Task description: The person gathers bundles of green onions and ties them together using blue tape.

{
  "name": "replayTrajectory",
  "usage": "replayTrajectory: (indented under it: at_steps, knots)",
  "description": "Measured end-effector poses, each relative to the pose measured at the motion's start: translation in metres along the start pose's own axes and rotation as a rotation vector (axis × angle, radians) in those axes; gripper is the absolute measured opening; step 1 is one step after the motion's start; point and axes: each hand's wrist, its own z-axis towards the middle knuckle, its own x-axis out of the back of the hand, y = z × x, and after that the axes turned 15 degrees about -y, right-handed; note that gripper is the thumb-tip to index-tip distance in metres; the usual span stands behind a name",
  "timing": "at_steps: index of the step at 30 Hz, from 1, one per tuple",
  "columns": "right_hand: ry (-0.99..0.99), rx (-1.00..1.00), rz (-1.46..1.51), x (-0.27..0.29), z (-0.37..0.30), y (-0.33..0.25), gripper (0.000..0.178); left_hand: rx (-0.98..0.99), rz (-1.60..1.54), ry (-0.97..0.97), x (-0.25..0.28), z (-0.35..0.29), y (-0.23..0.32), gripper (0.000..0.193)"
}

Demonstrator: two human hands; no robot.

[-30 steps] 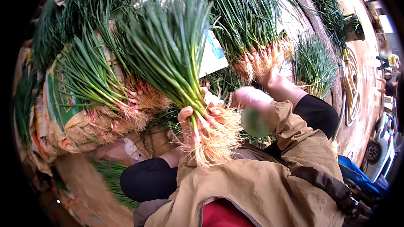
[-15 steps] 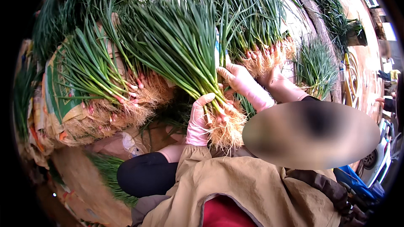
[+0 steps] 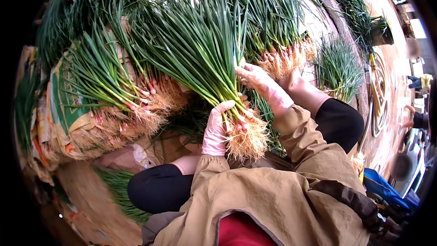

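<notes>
A thick bunch of spring onions [image 3: 200,50] fans upward in front of me, its pale roots [image 3: 248,142] hanging down over my lap. My left hand [image 3: 215,130], in a pink glove, is wrapped round the stems just above the pinkish bulbs. At the bunch's right edge my right hand [image 3: 257,78], also gloved in pink, has its fingers closed on some green stalks; the fingertips are partly hidden there. More spring onions [image 3: 120,89] lie loose to the left, roots toward me. Another row of spring onions [image 3: 277,48] rests behind my right hand.
Sacking [image 3: 61,102] lies under the left pile. My bent knees [image 3: 339,123] flank the bunch. Further right are a grassy green clump [image 3: 339,70], a wooden beam [image 3: 330,2], a coiled hose [image 3: 378,89] and a blue container [image 3: 384,189]. Green leaves [image 3: 120,191] lie at the lower left.
My right hand has shifted slightly up along the bunch's right edge, its fingers more bent. My left hand keeps its grip, nearly still. My right forearm and knee now show, where a blur covered them.
</notes>
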Motion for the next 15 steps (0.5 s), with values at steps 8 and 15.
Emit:
replayTrajectory:
  at_steps: [8, 15]
  knots:
    - [-0.006, -0.039, -0.799, 0.007, -0.008, 0.002, 0.031, 0.000, -0.040, -0.009, 0.003, 0.000, 0.002, 0.048]
    - [0.357, 0.315, -0.925, -0.017, -0.004, 0.025, 0.023, 0.140, 0.145, 0.027, 0.008, 0.006, 0.003, 0.041]
